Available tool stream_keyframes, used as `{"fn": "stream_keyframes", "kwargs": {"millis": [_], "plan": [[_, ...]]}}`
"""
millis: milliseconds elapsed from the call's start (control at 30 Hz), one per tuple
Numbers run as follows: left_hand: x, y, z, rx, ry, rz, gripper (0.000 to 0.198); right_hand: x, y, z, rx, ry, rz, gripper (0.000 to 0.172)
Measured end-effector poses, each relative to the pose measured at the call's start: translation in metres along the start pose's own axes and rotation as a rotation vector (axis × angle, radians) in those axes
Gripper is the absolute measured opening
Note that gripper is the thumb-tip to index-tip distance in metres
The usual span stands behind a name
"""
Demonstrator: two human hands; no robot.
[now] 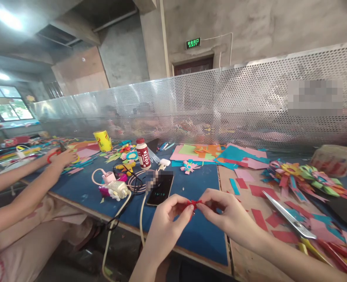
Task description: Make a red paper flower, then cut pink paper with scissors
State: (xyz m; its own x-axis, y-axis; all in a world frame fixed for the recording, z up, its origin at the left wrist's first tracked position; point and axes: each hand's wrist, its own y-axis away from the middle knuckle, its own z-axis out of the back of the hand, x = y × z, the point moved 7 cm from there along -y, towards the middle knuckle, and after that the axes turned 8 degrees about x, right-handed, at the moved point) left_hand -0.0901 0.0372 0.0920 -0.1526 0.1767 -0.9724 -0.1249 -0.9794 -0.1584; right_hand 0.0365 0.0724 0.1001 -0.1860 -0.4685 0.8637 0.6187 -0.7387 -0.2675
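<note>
A small folded piece of red paper (194,203) is held between both my hands over the blue table mat (197,235). My left hand (170,217) pinches its left end with thumb and forefinger. My right hand (223,209) pinches its right end the same way, fingers curled. A black phone (160,189) lies just beyond my left hand. Scissors (288,214) rest on the brown board (244,250) to the right of my right hand, among red and teal paper strips (258,219).
A Costa bottle (143,153), a yellow tape roll (103,141), chargers and cables (117,188), coloured paper sheets (208,152) and finished paper flowers (299,176) cover the table. A perforated metal screen (220,102) stands behind. Another person's arms (29,176) reach in at left.
</note>
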Motion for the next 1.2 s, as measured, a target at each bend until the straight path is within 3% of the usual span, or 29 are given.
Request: {"fn": "stream_keyframes", "kwargs": {"millis": [133, 233, 567, 1000, 1200], "plan": [[-0.006, 0.000, 0.000, 0.080, -0.085, -0.015, 0.014, -0.001, 0.001, -0.002, 0.024, -0.012, -0.006, 0.013], [-0.008, -0.001, 0.002, 0.078, -0.139, -0.035, 0.013, -0.002, 0.000, -0.003, 0.048, 0.018, 0.009, 0.013], [0.002, -0.002, 0.014, -0.094, -0.111, 0.028, 0.020, -0.017, -0.007, -0.002, 0.093, -0.038, -0.037, 0.020], [-0.008, -0.008, 0.005, 0.077, -0.296, -0.028, 0.017, -0.004, -0.003, -0.002, 0.092, 0.140, 0.061, 0.011], [-0.010, -0.009, 0.011, 0.016, -0.219, -0.037, 0.018, 0.002, -0.004, 0.004, 0.091, 0.165, 0.033, 0.016]]}}
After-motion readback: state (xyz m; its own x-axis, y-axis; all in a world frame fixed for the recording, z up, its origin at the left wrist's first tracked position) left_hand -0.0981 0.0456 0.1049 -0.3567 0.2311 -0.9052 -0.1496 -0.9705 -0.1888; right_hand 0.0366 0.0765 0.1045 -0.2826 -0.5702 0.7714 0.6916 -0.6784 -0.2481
